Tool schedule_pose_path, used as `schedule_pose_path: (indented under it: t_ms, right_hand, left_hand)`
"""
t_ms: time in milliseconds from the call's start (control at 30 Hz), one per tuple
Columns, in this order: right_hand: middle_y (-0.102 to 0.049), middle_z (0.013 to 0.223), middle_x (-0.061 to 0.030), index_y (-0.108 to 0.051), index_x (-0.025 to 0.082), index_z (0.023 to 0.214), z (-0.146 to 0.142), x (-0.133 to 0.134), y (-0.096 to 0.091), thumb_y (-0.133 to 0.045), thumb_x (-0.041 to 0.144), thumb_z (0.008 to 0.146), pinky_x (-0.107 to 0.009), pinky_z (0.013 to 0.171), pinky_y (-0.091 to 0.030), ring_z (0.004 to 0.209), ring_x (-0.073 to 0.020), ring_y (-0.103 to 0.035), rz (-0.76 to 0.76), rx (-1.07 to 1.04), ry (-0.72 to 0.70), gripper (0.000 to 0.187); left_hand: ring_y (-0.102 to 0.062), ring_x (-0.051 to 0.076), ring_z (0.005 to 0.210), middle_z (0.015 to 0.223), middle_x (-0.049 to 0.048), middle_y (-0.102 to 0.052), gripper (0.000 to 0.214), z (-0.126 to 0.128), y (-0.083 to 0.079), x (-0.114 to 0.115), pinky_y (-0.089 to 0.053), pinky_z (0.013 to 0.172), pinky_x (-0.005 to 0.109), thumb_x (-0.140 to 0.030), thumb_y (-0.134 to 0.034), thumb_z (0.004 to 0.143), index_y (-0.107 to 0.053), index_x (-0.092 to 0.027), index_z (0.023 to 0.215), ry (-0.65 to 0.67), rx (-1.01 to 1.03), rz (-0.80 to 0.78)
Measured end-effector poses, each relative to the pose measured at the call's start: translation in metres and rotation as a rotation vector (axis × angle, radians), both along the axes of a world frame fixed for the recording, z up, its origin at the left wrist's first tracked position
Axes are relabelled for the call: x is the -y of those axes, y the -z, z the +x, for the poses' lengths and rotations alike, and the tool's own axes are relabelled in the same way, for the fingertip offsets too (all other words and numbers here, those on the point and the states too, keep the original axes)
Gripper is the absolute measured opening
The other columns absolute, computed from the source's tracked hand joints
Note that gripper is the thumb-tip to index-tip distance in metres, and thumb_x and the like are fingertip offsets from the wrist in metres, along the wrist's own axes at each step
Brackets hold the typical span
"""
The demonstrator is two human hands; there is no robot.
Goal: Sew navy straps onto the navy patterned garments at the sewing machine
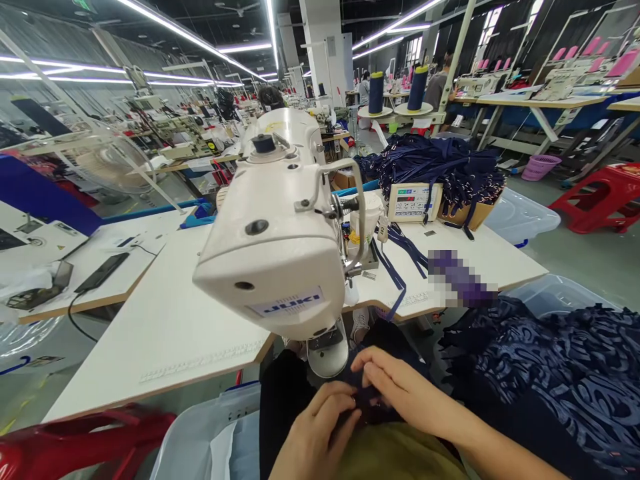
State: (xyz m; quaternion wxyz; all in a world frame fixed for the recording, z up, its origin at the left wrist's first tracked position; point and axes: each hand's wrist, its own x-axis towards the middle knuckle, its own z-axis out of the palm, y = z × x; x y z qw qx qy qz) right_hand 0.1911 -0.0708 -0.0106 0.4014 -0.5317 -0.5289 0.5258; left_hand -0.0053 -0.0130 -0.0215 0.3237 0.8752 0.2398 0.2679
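A white JUKI sewing machine (270, 253) stands directly in front of me. Below its head juts a rounded metal work plate (329, 359). Just on the near side of that plate, my left hand (325, 427) has its fingers curled closed on dark navy fabric (361, 399). From the right, my right hand (400, 388) reaches in with bent fingers pinched down at the same fabric. Both sets of fingertips are close together, low over my lap. The fabric's shape is mostly hidden by the hands and blends into the dark clothing underneath.
Navy straps (440, 163) are heaped in a carton behind the control panel (413, 202). Several straps trail over the white table (200, 300). Patterned dark garments (545, 373) are piled at right. A plastic bin (200, 427) and red stool (85, 440) stand at left.
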Motion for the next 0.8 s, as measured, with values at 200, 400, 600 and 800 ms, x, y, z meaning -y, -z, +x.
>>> schedule_pose_path:
  t_ms: [200, 400, 600, 800]
  right_hand:
    - [-0.061, 0.085, 0.0019, -0.062, 0.024, 0.093, 0.014, -0.005, -0.024, -0.058, 0.027, 0.093, -0.025, 0.074, -0.045, 0.081, -0.0128, -0.057, 0.416, 0.366, 0.016, 0.005]
    - [-0.065, 0.101, -0.0046, -0.065, 0.028, 0.102, 0.011, -0.001, -0.002, -0.054, 0.021, 0.093, -0.038, 0.091, -0.044, 0.100, -0.0219, -0.058, 0.718, 0.531, 0.373, 0.015]
    - [-0.069, 0.113, -0.0063, -0.066, 0.028, 0.116, -0.003, 0.009, 0.027, -0.044, 0.034, 0.098, -0.032, 0.091, -0.053, 0.106, -0.0217, -0.064, 0.399, 0.288, 0.078, 0.029]
    - [-0.068, 0.104, -0.0055, -0.068, 0.027, 0.104, -0.019, 0.002, 0.034, -0.058, 0.037, 0.092, -0.025, 0.084, -0.056, 0.099, -0.0196, -0.068, 0.375, 0.037, 0.203, 0.018]
  left_hand:
    - [-0.065, 0.013, 0.082, 0.089, 0.0002, -0.067, 0.006, -0.002, -0.013, -0.001, -0.052, 0.074, 0.021, -0.019, -0.059, 0.086, -0.055, -0.021, 0.082, -0.066, 0.105, -0.393]
    - [-0.061, 0.013, 0.074, 0.085, 0.0010, -0.066, 0.028, 0.003, -0.022, -0.002, -0.049, 0.068, 0.022, -0.031, -0.070, 0.079, -0.045, -0.020, 0.074, -0.341, 0.282, -0.772]
    - [-0.049, 0.006, 0.054, 0.078, -0.0013, -0.060, 0.042, 0.012, -0.018, 0.002, -0.042, 0.052, 0.018, -0.043, -0.081, 0.068, -0.048, -0.018, 0.076, -0.345, 0.453, -1.078]
    - [-0.052, 0.008, 0.060, 0.072, -0.0003, -0.062, 0.035, 0.016, -0.022, 0.007, -0.042, 0.057, 0.019, -0.037, -0.079, 0.070, -0.051, -0.017, 0.071, -0.326, 0.442, -0.953]
